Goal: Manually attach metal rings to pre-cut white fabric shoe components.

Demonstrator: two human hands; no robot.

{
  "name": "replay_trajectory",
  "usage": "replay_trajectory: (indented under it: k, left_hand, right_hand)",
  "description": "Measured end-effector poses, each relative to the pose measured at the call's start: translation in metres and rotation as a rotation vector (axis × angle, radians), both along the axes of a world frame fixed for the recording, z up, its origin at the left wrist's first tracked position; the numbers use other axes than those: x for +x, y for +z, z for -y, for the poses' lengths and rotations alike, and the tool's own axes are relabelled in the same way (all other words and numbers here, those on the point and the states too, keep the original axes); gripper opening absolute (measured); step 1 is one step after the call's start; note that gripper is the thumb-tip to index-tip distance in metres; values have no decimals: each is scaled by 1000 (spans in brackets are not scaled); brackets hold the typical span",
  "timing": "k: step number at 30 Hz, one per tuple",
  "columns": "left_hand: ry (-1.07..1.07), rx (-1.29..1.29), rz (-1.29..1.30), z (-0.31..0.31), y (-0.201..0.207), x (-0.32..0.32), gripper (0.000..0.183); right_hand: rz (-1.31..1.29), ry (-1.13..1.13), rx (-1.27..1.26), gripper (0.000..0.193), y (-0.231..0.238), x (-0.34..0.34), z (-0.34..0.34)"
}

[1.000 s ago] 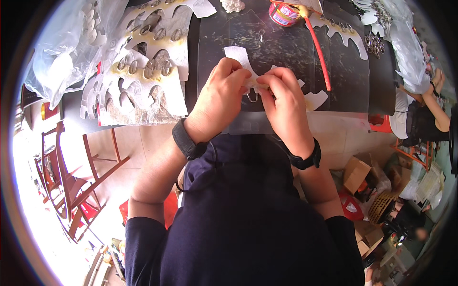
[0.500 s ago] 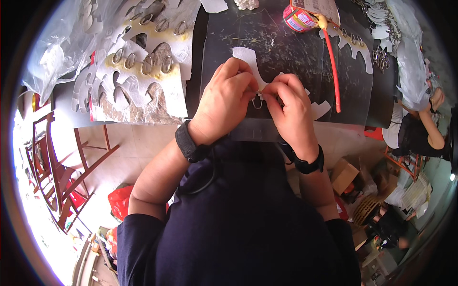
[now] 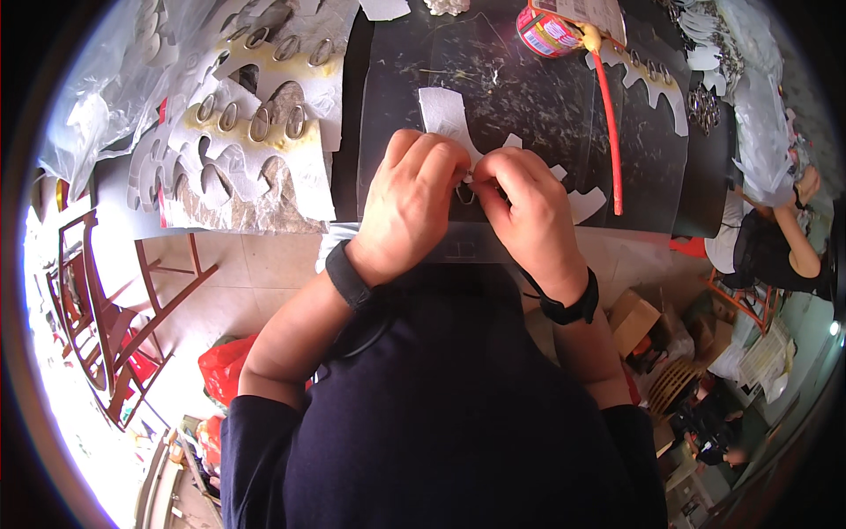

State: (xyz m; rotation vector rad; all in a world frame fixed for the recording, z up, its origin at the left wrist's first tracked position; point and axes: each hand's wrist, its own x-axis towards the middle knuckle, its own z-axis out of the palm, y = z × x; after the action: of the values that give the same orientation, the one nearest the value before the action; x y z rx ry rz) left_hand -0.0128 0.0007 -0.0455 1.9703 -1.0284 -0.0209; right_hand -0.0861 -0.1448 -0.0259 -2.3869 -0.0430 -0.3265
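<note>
My left hand and my right hand meet over the dark work surface, fingers closed and thumbs pinching at one spot. Between the fingertips is part of a white cut-out piece with a curved edge, whose wide end sticks out beyond my left fingers. Just below the pinch a small metal ring hangs, partly hidden by my thumbs. How the ring is joined to the white piece is hidden. More white scalloped pieces show beside my right hand.
To the left lie white scalloped sheets with metal rings on yellowish glue. A red-labelled can with a long red stick stands at the back right. A pile of rings lies further right. Another person sits there.
My fingertips have drawn closer together around the pinch, and less of the metal ring shows. Both hands stay at the same place over the table while the view shifts slightly.
</note>
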Motion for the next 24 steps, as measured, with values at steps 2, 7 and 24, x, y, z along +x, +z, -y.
replay_trajectory:
  k: [2,7,24]
  left_hand:
    - [5,2,-47,2,6,-1,27]
    - [56,85,-45,-3,9,-3,31]
    - [48,73,-35,-3,10,-3,22]
  right_hand:
    - [-74,-28,87,22,4,-3,-1]
    - [-190,-37,141,25,28,-17,3]
    - [-24,-38,4,15,3,0,-6]
